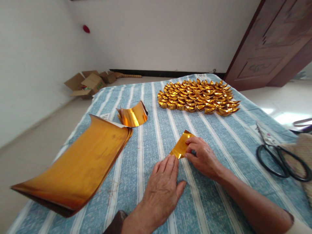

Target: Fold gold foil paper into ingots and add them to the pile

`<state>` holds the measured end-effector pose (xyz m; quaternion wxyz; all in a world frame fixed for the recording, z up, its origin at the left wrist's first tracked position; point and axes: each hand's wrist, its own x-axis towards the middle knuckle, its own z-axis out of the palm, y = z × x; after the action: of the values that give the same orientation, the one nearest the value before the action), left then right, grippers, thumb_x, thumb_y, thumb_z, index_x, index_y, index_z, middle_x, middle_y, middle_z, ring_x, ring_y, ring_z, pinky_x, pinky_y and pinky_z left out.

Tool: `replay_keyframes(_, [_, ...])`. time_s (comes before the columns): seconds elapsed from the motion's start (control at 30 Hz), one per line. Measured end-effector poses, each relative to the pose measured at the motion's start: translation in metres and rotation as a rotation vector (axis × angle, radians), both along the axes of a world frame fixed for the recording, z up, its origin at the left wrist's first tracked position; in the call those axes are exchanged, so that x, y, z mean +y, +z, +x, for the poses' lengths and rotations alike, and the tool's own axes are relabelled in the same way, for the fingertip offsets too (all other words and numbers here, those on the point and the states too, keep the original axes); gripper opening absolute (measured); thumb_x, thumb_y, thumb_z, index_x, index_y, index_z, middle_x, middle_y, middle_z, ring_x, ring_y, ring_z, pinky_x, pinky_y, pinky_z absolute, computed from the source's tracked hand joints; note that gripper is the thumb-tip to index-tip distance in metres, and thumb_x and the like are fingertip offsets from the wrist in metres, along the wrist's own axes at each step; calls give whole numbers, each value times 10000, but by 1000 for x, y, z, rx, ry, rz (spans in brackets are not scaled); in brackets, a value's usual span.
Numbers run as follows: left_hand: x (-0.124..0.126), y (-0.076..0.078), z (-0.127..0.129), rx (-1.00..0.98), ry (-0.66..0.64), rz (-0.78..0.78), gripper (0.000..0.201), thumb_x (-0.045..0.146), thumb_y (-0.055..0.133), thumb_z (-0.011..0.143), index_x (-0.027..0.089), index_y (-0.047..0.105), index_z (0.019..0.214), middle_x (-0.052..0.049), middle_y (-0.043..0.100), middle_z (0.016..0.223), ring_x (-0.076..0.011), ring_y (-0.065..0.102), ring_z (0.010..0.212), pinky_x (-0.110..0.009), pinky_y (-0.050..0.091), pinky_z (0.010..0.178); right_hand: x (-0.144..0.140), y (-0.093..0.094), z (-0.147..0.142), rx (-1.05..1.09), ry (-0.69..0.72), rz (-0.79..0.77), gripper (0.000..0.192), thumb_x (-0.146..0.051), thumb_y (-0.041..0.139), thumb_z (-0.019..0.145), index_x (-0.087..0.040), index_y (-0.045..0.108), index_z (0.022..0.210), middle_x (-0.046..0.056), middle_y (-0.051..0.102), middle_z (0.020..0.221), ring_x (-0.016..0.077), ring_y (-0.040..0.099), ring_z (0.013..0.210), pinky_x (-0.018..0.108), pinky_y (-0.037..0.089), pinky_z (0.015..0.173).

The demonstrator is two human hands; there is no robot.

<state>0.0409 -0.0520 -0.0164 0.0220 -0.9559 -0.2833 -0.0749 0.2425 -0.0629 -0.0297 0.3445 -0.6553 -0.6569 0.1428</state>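
Observation:
A small piece of gold foil paper (181,146) lies on the striped cloth in front of me, its near-left corner turned over. My left hand (162,186) rests flat, fingers stretched out, with the fingertips pressing on that near corner. At the paper's right side, my right hand (201,154) is curled, pinching the edge between thumb and fingers. A short curved stack of cut gold foil paper (134,115) sits farther back on the left. Nearer me on the left lies a stack of large gold foil sheets (75,165), curling up at its ends.
Rows of folded gold paper ingots (197,96) cover the far right of the blue-and-white striped cloth (148,143). Black-handled scissors (274,156) lie at the right edge beside a tan cloth (296,156). Open cardboard boxes (89,83) stand on the floor beyond the table.

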Motion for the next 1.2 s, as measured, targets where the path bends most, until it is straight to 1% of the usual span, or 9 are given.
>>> replay_keyframes(0.13, [0, 1, 0, 1, -10, 22, 524, 382, 463, 952, 60, 427, 1363, -178, 542, 1374, -312, 502, 1258, -483, 442, 997, 0, 0, -1, 9, -2, 37, 169, -190, 575, 841, -199, 583, 673, 76, 641, 1030, 220, 569, 964, 417, 441, 877])
replay_keyframes(0.3, [1, 2, 0, -1, -7, 6, 551, 400, 495, 937, 74, 420, 1374, -171, 544, 1370, -307, 504, 1252, -479, 447, 993, -1, 0, -12, -94, -85, 31, 214, -293, 678, 810, -205, 549, 664, 83, 632, 1032, 260, 551, 996, 446, 439, 861])
replay_keyframes(0.4, [2, 3, 1, -4, -9, -23, 550, 418, 495, 938, 81, 429, 1366, -171, 549, 1357, -311, 502, 1249, -486, 452, 984, -2, 2, -16, -123, -96, 5, 221, -262, 686, 812, -201, 543, 655, 82, 630, 1044, 262, 544, 1003, 439, 433, 851])
replay_keyframes(0.57, [2, 3, 2, -21, -7, -39, 518, 415, 485, 950, 84, 446, 1346, -168, 553, 1347, -316, 510, 1234, -496, 456, 977, -2, 1, -14, -93, -98, -27, 190, -185, 682, 792, -194, 548, 657, 74, 632, 1071, 263, 542, 1025, 425, 428, 848])
replay_keyframes(0.83, [2, 5, 3, -21, 0, -62, 503, 426, 449, 964, 100, 446, 1347, -162, 555, 1337, -309, 498, 1244, -488, 445, 987, -1, -2, -6, 26, -59, -8, 161, -91, 620, 768, -193, 554, 663, 65, 638, 1070, 239, 553, 1014, 425, 425, 895])
replay_keyframes(0.93, [2, 5, 3, -17, 6, -64, 498, 418, 429, 973, 109, 431, 1364, -160, 548, 1347, -306, 484, 1260, -489, 435, 994, -1, -1, -6, 61, -51, 12, 133, -111, 577, 803, -202, 580, 706, 65, 640, 1057, 229, 558, 999, 419, 431, 885])
replay_keyframes(1.03, [2, 4, 3, -9, 8, -62, 509, 426, 430, 972, 118, 419, 1377, -155, 537, 1363, -306, 475, 1267, -490, 424, 1003, -1, 0, -10, 3, -71, 30, 109, -201, 602, 832, -205, 582, 725, 76, 638, 1045, 239, 557, 988, 423, 431, 864])
replay_keyframes(1.1, [2, 4, 2, -12, 2, -59, 525, 429, 442, 967, 105, 414, 1379, -161, 537, 1360, -309, 477, 1261, -491, 421, 1003, -2, 1, -14, -69, -102, 25, 135, -244, 643, 821, -204, 570, 715, 84, 636, 1051, 258, 547, 1003, 429, 425, 848])
replay_keyframes(1.2, [4, 5, 3, -20, 2, -73, 530, 433, 461, 960, 116, 412, 1381, -154, 537, 1356, -308, 484, 1248, -489, 420, 1001, -1, 1, -18, -126, -124, 8, 154, -233, 657, 819, -203, 560, 704, 86, 635, 1065, 271, 535, 1022, 421, 418, 822])
